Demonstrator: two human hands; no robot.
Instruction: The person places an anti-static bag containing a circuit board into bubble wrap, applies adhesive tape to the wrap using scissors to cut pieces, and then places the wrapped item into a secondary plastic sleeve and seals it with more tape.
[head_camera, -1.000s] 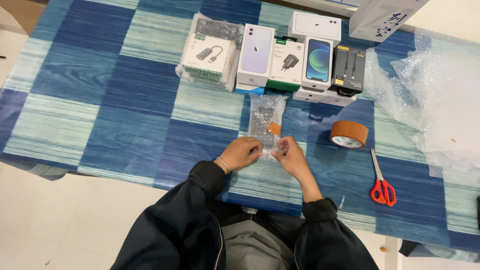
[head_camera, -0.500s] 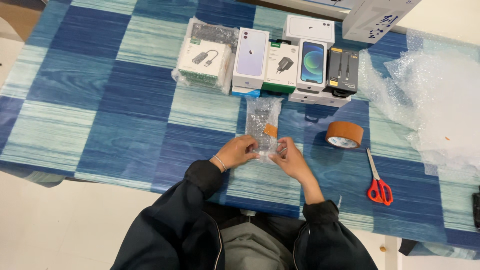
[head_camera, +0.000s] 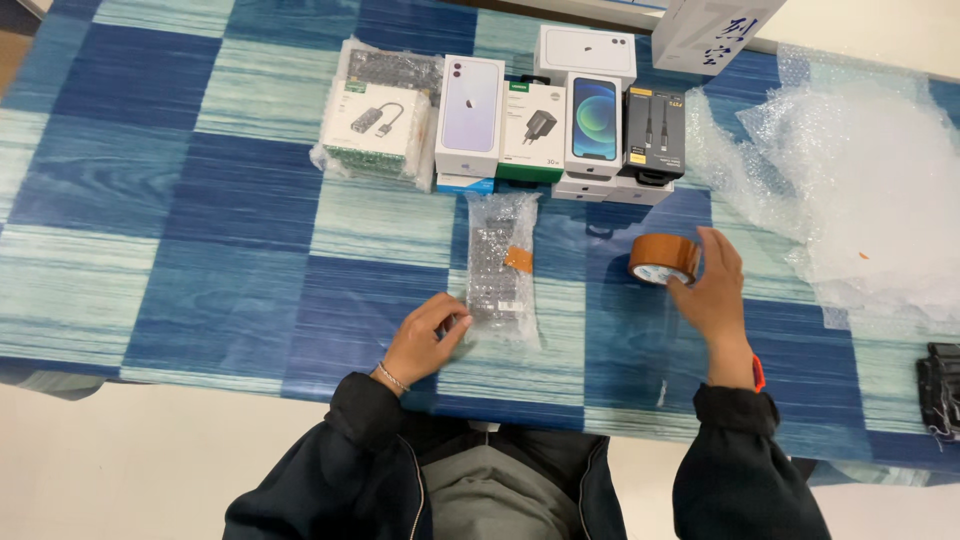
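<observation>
Pinching the near-left corner of the bubble-wrapped packet (head_camera: 502, 268), my left hand (head_camera: 425, 340) holds it flat on the blue checked tablecloth (head_camera: 200, 220). Loose bubble wrap sheet (head_camera: 850, 180) lies far right. Boxed phones and accessories (head_camera: 540, 120) line up beyond the packet. My right hand (head_camera: 712, 290) curls open-fingered against the brown tape roll (head_camera: 664, 259), touching, not yet gripping.

Clear bubble-wrap parcel (head_camera: 502, 268), glossy brown tape roll (head_camera: 663, 260), smooth cardboard boxes (head_camera: 470, 118).
</observation>
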